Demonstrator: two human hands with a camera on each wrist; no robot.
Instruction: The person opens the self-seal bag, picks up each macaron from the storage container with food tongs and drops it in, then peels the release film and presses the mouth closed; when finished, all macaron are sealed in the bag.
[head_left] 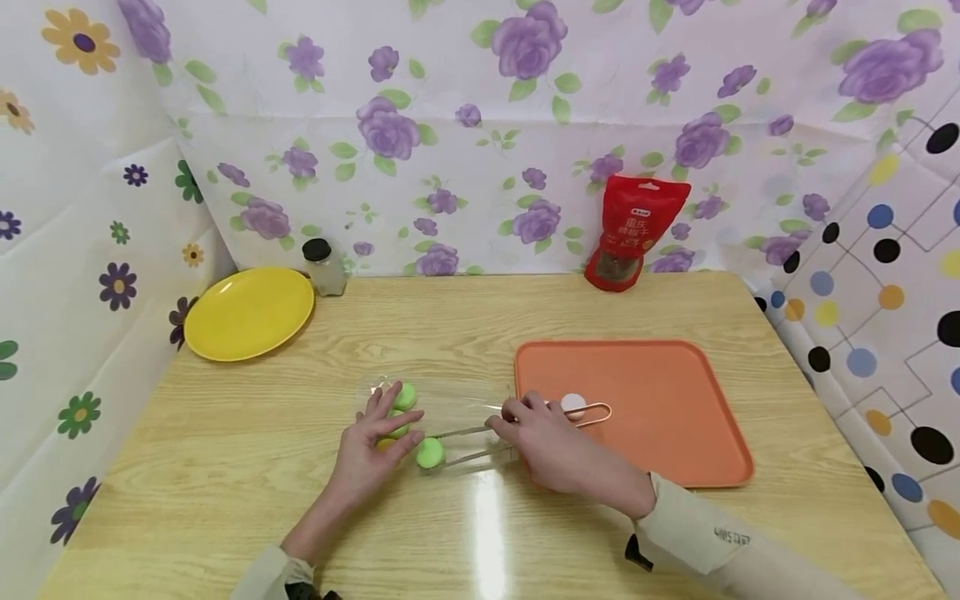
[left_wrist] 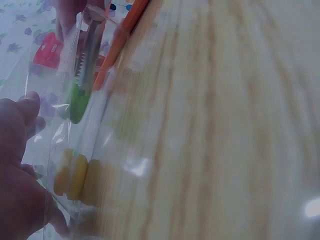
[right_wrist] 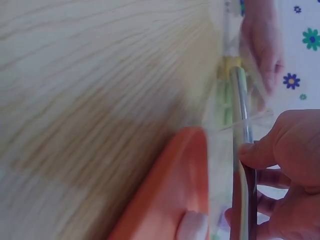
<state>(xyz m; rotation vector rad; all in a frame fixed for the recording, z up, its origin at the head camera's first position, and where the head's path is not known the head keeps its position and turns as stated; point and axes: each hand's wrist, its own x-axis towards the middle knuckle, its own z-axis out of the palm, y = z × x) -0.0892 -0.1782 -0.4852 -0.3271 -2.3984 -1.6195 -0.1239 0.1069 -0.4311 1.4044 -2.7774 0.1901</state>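
Observation:
My right hand grips a pair of metal tongs around the middle, their looped end over the orange tray. At the tong tips is a light green macaron, over a clear plastic container on the table. More green macarons and yellow ones sit at the container's left end. There my left hand rests with fingers spread, partly covering those macarons. Through the clear wall, the left wrist view shows the green macaron on edge at the tongs.
An orange tray lies right of the container, with a whitish macaron on it. A yellow plate and a black-capped jar stand at the back left. A red pouch leans against the flowered backdrop.

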